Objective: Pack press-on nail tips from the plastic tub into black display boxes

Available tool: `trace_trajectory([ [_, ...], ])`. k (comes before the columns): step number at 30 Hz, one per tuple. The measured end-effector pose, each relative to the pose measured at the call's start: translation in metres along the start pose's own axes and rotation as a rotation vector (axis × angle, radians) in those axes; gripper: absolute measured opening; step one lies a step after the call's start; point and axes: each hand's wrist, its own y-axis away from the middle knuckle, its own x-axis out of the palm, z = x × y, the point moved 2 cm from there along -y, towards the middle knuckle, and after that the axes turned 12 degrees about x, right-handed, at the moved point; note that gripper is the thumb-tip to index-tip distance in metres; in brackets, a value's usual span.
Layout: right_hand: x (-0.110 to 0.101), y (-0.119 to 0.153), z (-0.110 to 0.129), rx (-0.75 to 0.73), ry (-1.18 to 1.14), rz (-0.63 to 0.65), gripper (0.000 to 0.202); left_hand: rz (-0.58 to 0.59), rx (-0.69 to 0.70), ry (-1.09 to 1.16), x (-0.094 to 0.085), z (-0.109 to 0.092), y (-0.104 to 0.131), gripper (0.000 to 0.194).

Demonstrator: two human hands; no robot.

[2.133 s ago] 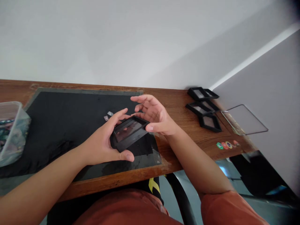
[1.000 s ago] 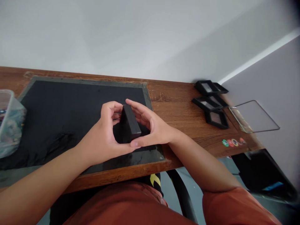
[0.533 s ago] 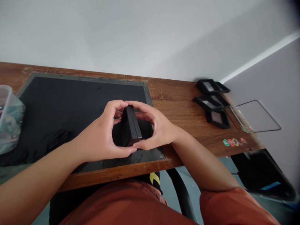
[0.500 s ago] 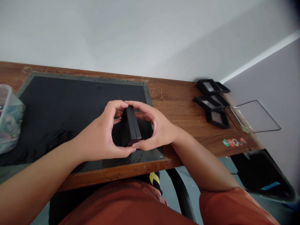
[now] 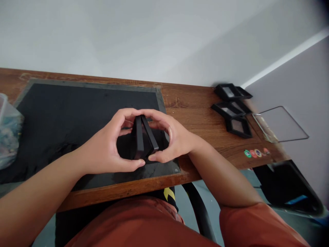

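A black box-like frame [image 5: 139, 139] stands on edge over the dark mat, its two halves parted in a narrow V that is wider at the near end. My left hand [image 5: 108, 144] curves round the left half, thumb at its near end and fingers at the far end. Round the right half bends my right hand [image 5: 173, 137], with its thumb at the near corner. The fingertips of both hands meet at the far end, where the halves lie close together.
Several black frames [image 5: 238, 126] lie at the right by the wall. Round stickers [image 5: 253, 153] and a thin wire-like rectangle [image 5: 282, 123] are near them. A clear plastic tub [image 5: 10, 137] stands at the left edge. The black mat [image 5: 77, 103] covers much of the wooden table [image 5: 190, 106].
The two halves of the black frame, pressed together before, have come apart at the near end. My thumbs have moved away from each other.
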Motion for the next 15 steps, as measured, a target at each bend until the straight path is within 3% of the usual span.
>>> trace_trajectory([
  [4, -0.012, 0.002, -0.001, 0.044, -0.013, 0.085, 0.1, 0.031, -0.002, 0.055, -0.004, 0.003, -0.001, 0.094],
  [9, -0.02, 0.004, 0.002, 0.038, 0.005, 0.094, 0.097, -0.034, -0.003, 0.097, -0.013, 0.008, -0.001, 0.083],
  [15, -0.021, 0.004, 0.006, -0.036, 0.131, 0.02, 0.067, -0.122, -0.065, 0.185, -0.024, 0.01, -0.003, 0.077],
])
